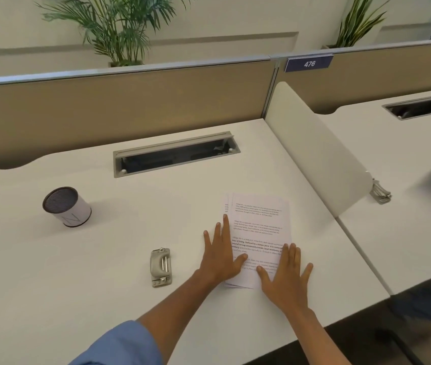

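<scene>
Left grip (221, 256), right grip (287, 277): flat, palms down

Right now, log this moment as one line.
left hand: flat on white printed paper stack | right hand: flat on stack | grey metal hole punch: untouched, beside stack

Hole punch (161, 267), mesh-topped cylinder (67, 206)

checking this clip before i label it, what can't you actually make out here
Stack of papers: head view, print mostly too small and blurred to read; left hand and right hand cover its near part; sheet count unclear.
Cable tray: head view, inside too dark to see.
Metal tool on the next desk: head view, partly hidden behind the divider.
</scene>
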The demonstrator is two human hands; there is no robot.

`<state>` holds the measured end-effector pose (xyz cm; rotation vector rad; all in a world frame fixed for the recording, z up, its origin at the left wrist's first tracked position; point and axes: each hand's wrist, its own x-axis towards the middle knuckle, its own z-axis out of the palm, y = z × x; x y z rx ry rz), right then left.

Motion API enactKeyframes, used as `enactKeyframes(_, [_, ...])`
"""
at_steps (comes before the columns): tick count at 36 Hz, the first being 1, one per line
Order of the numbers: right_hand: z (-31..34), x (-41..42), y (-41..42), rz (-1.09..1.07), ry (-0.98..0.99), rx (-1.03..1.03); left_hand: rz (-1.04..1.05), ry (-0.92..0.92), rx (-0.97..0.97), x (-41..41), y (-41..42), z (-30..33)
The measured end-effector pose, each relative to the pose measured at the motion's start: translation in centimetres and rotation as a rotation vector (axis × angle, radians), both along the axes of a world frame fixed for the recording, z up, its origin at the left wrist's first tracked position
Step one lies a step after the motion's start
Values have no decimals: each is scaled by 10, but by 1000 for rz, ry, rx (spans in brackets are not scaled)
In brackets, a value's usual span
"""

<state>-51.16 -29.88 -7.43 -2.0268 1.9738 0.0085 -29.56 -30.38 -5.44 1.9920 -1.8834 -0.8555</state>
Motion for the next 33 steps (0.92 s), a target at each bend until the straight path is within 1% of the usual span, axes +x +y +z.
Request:
enactKeyframes(8, [-2, -2, -1, 7, 9, 3, 27, 86, -24, 2, 0, -1])
enactKeyframes(17, [2, 0, 0, -10, 17, 2, -26, -19, 40, 19, -20, 7])
enactKeyframes(21, [3, 0, 1, -9, 8, 7, 26, 8, 49, 10, -19, 7])
enactKeyframes(24, [4, 0, 2, -7, 7, 18, 51, 99, 46, 1, -19, 10])
enactKeyframes(29, [9, 1, 2, -2, -11, 31, 68, 406, 55, -16, -16, 20])
enactKeyframes(31, [9, 1, 2, -4, -19, 34, 181, 577, 35, -22, -12, 25])
enactKeyframes(33, [10, 0, 2, -9, -22, 36, 364, 715, -8, -25, -7, 29])
